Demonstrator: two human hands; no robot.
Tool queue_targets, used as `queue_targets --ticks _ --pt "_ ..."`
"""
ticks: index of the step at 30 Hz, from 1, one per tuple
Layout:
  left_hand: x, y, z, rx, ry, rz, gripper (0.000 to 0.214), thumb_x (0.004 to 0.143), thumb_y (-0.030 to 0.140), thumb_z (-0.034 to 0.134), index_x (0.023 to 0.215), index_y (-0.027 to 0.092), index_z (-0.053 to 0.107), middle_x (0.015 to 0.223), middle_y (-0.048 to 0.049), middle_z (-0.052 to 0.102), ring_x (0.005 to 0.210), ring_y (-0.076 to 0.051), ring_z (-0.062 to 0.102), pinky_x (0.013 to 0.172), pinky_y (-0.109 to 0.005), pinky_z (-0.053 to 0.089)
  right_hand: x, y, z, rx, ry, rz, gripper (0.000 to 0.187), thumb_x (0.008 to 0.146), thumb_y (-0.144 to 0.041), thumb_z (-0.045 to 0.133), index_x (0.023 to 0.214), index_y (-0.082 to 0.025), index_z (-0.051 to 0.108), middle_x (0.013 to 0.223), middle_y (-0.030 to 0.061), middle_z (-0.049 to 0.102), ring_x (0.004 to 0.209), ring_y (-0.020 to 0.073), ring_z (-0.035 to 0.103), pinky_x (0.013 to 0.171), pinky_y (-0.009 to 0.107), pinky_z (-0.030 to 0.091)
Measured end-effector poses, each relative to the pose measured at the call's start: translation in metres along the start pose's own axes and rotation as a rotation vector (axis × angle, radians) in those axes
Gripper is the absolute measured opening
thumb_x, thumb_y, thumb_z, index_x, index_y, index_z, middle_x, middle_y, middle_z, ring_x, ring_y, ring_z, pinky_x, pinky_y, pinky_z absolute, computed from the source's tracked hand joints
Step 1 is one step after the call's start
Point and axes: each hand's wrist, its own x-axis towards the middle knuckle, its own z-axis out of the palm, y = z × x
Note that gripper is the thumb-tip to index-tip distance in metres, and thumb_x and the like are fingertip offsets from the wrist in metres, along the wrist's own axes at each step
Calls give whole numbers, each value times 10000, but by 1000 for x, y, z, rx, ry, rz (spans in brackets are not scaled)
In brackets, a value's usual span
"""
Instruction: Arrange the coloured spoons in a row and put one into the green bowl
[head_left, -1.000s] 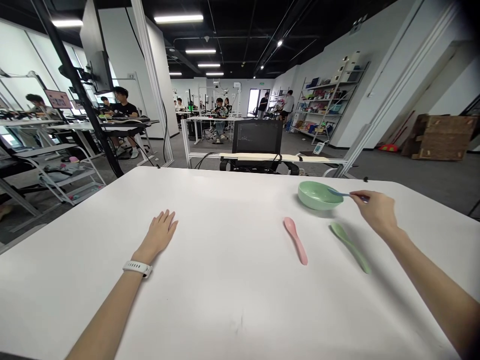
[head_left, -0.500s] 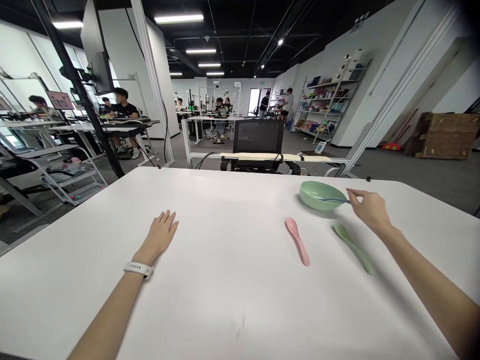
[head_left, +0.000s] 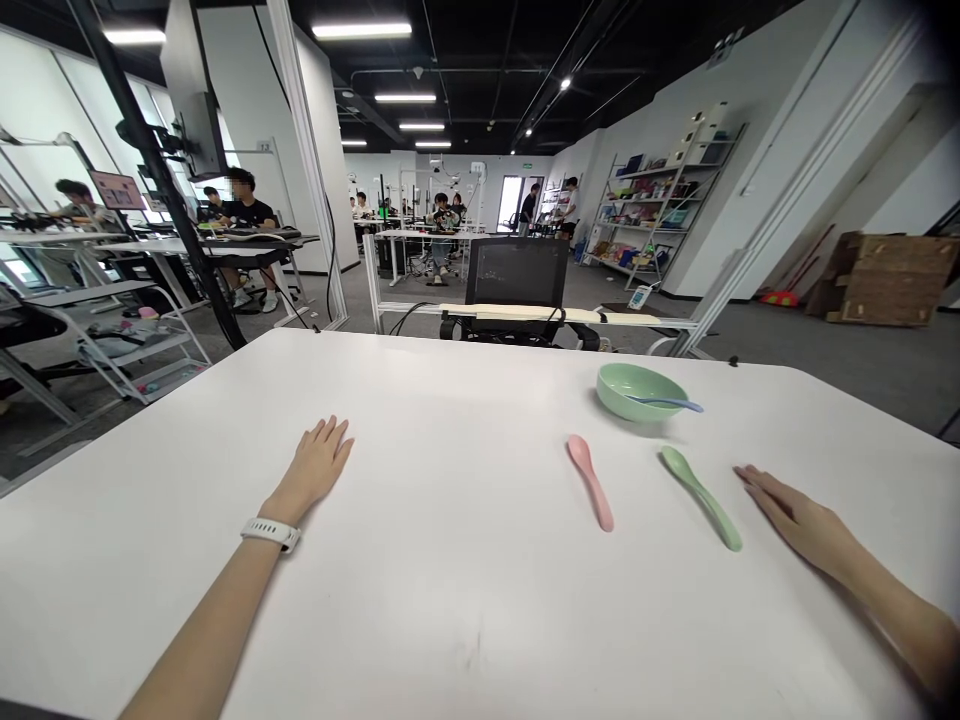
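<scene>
**Left hand** (head_left: 319,465): lay flat on the white table (head_left: 450,620), fingers open and empty, white watch strap (head_left: 270,534) at the wrist.
**Pink spoon** (head_left: 590,482): lay well apart from that hand.
**Green bowl** (head_left: 616,386): sat near the far edge; the blue spoon (head_left: 670,403) leaned over its rim, its scoop hidden.
**Green spoon** (head_left: 701,510): lay just beside the right hand.
**Right hand** (head_left: 799,525): rested flat, fingers open, gripping nothing.

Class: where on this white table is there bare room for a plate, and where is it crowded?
Bare table lies between the left hand and the pink spoon. It is crowded rightward, around the green bowl holding a blue spoon, the green spoon and the right hand.
</scene>
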Motion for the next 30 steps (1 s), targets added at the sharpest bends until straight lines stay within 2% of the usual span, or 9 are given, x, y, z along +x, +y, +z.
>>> queue_targets --ticks 3,5,10,14,17,19,23,27,30 --pt "1 0 -2 4 -7 4 682 1075 471 273 1599 119 530 1728 -192 478 1625 -343 423 1320 -563 338 -3 2 3 138 -121 50 388 836 -509 524 1076 -368 794 1409 141 763 1395 352 664 1181 481 503" --pt "2 0 -4 4 -14 5 684 1074 475 275 1596 118 534 1723 -195 483 1622 -348 427 1317 -569 342 -2 2 1 153 -127 72 384 840 -508 528 1079 -362 790 1406 143 762 1404 371 655 1196 509 485" --pt "1 0 -5 -3 -26 4 694 1073 479 271 1602 109 526 1735 -193 466 1628 -361 414 1322 -564 333 8 -11 -13 82 -92 45 439 860 -495 510 1165 -322 773 1420 178 747 1245 409 725 1061 551 556" --pt "1 0 -4 -1 -20 -2 680 1072 476 280 1600 129 532 1733 -179 476 1628 -348 416 1328 -561 325 34 -47 -31 19 11 -27 525 931 -491 452 1312 -261 730 1459 198 719 928 351 732 915 524 582" --pt "2 0 -3 2 -11 2 669 1071 462 285 1590 129 541 1722 -189 487 1622 -347 427 1320 -576 337 62 -85 -39 8 37 -166 499 984 -440 432 1291 -195 739 1401 206 743 1175 341 703 1049 465 522" --pt "2 -1 -2 3 -5 10 667 1069 452 281 1585 122 544 1717 -201 490 1615 -348 438 1311 -586 349 80 -111 -39 -30 -11 -214 453 1006 -395 452 1255 -171 757 1371 198 758 1255 332 672 1090 448 481" --pt "3 -1 -1 4 11 19 673 1064 451 272 1572 115 558 1701 -212 508 1602 -352 457 1297 -593 366 109 -152 -35 -181 -192 -163 338 1003 -328 580 1160 -138 812 1298 206 787 1173 322 673 963 401 465" --pt "4 -3 1 3 22 22 659 1058 457 297 1567 140 570 1690 -203 529 1588 -338 478 1284 -585 384 123 -173 -29 -211 -307 -82 228 956 -306 691 994 -150 854 1069 171 833 952 275 671 805 350 412" --pt "3 -3 1 1 17 17 665 1057 465 302 1573 139 565 1700 -197 520 1593 -336 472 1288 -569 380 127 -180 -28 -166 -329 -69 154 903 -223 713 865 -158 847 949 129 836 809 230 638 751 327 390"
